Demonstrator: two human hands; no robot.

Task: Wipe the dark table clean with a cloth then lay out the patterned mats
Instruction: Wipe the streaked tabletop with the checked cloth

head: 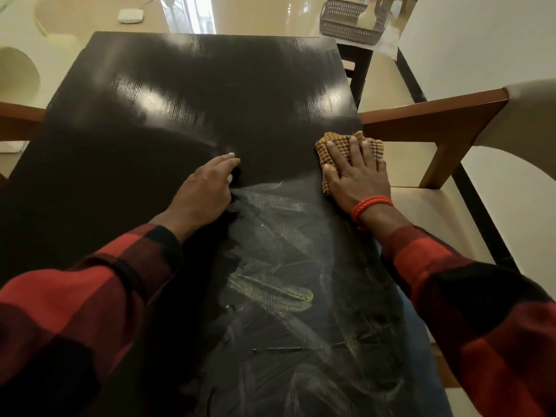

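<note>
Nearest the person, 2 sleeves point(75, 311) in red and black check reach out over the dark surface point(180, 100), and between them lies a dark patterned mat point(285, 281) with faint gold leaf shapes, running from the near edge up toward the hands along the right side of the surface. The left hand point(204, 188) rests at the mat's far left corner, fingers together and pointing away; its thumb is tucked against the mat's edge, and I cannot tell whether it pinches the fabric or only touches it. The right hand point(355, 173), with an orange corded bracelet point(371, 206) on the wrist, lies just beyond the mat's far right corner, its grip released: the fingers are spread flat and press down on an orange waffle-weave cloth point(346, 145) bunched at the right edge of the surface. Beyond the cloth the surface is glossy with pale window glare. To the right of the cloth stands a wooden chair point(436, 121) with a cream seat, and a second wooden chair arm point(18, 115) shows off the left edge. Far beyond the cloth a grey perforated basket point(346, 28) sits on a paper past the surface's far right corner, and a white flat device point(131, 15) lies on the shiny floor at far left.
</note>
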